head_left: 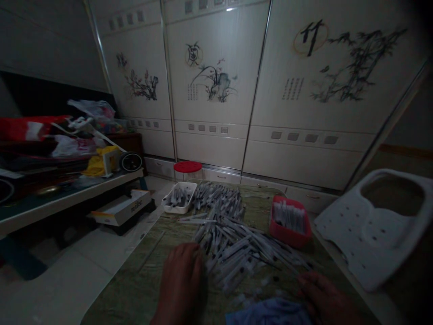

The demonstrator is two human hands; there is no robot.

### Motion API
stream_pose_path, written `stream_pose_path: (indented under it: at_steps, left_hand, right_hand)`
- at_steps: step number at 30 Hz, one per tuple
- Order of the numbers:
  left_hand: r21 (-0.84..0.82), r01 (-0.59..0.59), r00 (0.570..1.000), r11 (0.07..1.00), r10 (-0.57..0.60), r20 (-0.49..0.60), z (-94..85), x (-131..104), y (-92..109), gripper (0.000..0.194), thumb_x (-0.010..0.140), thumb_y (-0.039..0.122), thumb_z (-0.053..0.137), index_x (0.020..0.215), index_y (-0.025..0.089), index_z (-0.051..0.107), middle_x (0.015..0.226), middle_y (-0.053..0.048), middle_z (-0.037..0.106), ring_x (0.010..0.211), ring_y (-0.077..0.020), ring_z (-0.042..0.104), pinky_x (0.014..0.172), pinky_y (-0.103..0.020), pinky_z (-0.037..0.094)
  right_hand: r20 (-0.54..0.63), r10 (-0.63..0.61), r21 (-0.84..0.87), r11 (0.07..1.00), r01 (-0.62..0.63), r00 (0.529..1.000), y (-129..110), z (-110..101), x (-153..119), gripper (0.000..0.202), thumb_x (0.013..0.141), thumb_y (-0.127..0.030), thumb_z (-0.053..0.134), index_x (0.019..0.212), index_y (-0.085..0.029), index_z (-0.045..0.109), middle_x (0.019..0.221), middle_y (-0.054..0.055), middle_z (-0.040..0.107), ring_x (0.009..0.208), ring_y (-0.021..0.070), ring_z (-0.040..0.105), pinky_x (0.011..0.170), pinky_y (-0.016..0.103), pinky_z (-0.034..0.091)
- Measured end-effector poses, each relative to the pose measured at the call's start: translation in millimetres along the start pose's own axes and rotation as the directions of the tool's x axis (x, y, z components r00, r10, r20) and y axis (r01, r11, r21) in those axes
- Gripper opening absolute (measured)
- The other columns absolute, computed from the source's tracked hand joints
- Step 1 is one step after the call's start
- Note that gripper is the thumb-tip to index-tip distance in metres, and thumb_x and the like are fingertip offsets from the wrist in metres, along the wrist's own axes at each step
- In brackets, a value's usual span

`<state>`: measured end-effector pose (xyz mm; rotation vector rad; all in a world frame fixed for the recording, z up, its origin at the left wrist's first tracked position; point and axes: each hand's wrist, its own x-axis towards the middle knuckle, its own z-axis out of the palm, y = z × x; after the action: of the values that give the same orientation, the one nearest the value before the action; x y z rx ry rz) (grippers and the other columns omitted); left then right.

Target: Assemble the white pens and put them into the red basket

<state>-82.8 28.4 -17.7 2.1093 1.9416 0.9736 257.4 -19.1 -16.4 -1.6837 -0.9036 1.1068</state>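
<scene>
A large heap of slim, pale, translucent pens [233, 248], some with dark ends, spreads over the green table [135, 289]. My left hand [181, 275] rests at the heap's left edge, back upward, its fingers curled in. Whatever lies under those fingers is hidden. At the lower right, my right hand [324, 293] has its fingertips closed on the end of a thin dark-and-pale pen [292, 269] that reaches toward the heap. Blue cloth [270, 312] lies between the hands at the near edge. The picture is dim, so small details are unclear.
A white tray [185, 209] and a red bin [287, 237], both with pens, stand on the table. A red stool [187, 167] is behind it. To the right is a white plastic chair [372, 234]; a cluttered bench [74, 194] stands left.
</scene>
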Motion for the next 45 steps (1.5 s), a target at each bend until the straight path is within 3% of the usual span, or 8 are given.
stream_pose_path:
  at_steps: [4,11,22,27,29,32,37,45]
  left_hand:
    - [-0.134,-0.057,0.986,0.989,0.076,0.146,12.2,-8.7,34.3,0.023,0.096,0.023,0.049,0.106,0.023,0.07,0.108,-0.01,0.07,0.106,-0.0282,0.061,0.093,-0.042,0.046]
    - [-0.002,-0.064,0.941,0.998,0.061,0.332,20.2,-8.0,74.3,0.018,0.09,0.019,0.053,0.091,0.023,0.07,0.105,-0.01,0.067,0.104,-0.0298,0.058,0.088,-0.04,0.042]
    - [0.163,-0.04,0.955,0.986,-0.01,0.295,29.4,-5.2,94.5,0.019,0.088,0.018,0.052,0.089,0.02,0.07,0.106,-0.012,0.068,0.102,-0.0309,0.058,0.086,-0.042,0.037]
    - [-0.145,0.043,0.967,0.989,-0.005,0.256,30.2,-0.6,84.1,0.013,0.088,0.021,0.056,0.087,0.021,0.069,0.097,-0.01,0.069,0.097,-0.029,0.06,0.084,-0.038,0.04]
    - [-0.395,0.18,0.963,0.901,-0.079,0.258,30.2,0.7,80.4,0.011,0.089,0.028,0.059,0.088,0.021,0.068,0.093,-0.008,0.07,0.091,-0.0271,0.063,0.08,-0.036,0.043]
    - [-0.718,0.432,0.902,0.546,-0.249,0.354,29.4,2.5,81.9,0.024,0.086,0.037,0.068,0.104,0.021,0.07,0.09,-0.006,0.072,0.084,-0.0239,0.068,0.075,-0.032,0.047]
    - [-0.803,0.595,0.767,-0.045,-0.266,0.584,26.4,5.8,92.5,0.039,0.082,0.03,0.075,0.119,0.022,0.067,0.089,-0.002,0.074,0.072,-0.0159,0.069,0.067,-0.026,0.052]
    - [-0.779,0.545,0.704,-0.31,-0.336,0.626,34.0,5.0,92.9,0.009,0.088,0.011,0.072,0.091,0.017,0.066,0.086,0.0,0.069,0.073,-0.0092,0.071,0.067,-0.017,0.055]
  right_hand:
    - [-0.046,-0.012,-0.018,1.0,0.011,0.999,3.4,-0.7,0.9,0.04,0.075,-0.061,0.066,0.087,-0.023,0.063,0.053,-0.006,0.057,0.044,0.0127,0.048,0.046,0.025,0.033]
    - [-0.095,-0.045,-0.06,0.997,0.039,0.994,-1.5,-6.9,-1.2,0.031,0.077,-0.056,0.062,0.078,-0.025,0.063,0.046,-0.005,0.053,0.04,0.0134,0.045,0.045,0.027,0.029]
    - [-0.102,-0.036,0.015,0.999,0.038,0.994,-8.6,-6.8,-7.3,0.032,0.073,-0.055,0.065,0.08,-0.024,0.063,0.054,-0.005,0.061,0.042,0.0116,0.048,0.043,0.023,0.032]
    - [-0.099,-0.016,0.001,1.0,0.016,0.995,-7.9,-13.7,-5.7,0.034,0.073,-0.057,0.062,0.083,-0.025,0.063,0.058,-0.005,0.063,0.042,0.0111,0.048,0.044,0.023,0.032]
    - [-0.108,-0.009,0.005,1.0,0.01,0.994,-4.7,-16.8,-3.2,0.034,0.073,-0.057,0.062,0.085,-0.025,0.063,0.057,-0.005,0.062,0.042,0.0116,0.048,0.043,0.023,0.031]
    - [-0.12,-0.009,0.046,0.999,0.015,0.993,1.7,-19.2,1.3,0.033,0.074,-0.056,0.062,0.086,-0.025,0.062,0.056,-0.006,0.06,0.042,0.0111,0.046,0.042,0.024,0.028]
    - [-0.064,-0.01,0.096,0.995,0.016,0.998,3.8,-18.9,0.9,0.035,0.073,-0.053,0.067,0.087,-0.023,0.061,0.059,-0.006,0.062,0.044,0.0099,0.045,0.045,0.022,0.029]
    - [-0.043,-0.075,-0.019,0.997,0.075,0.996,0.1,-13.0,-10.5,0.029,0.079,-0.053,0.062,0.084,-0.025,0.065,0.053,-0.007,0.055,0.046,0.0132,0.047,0.048,0.025,0.032]
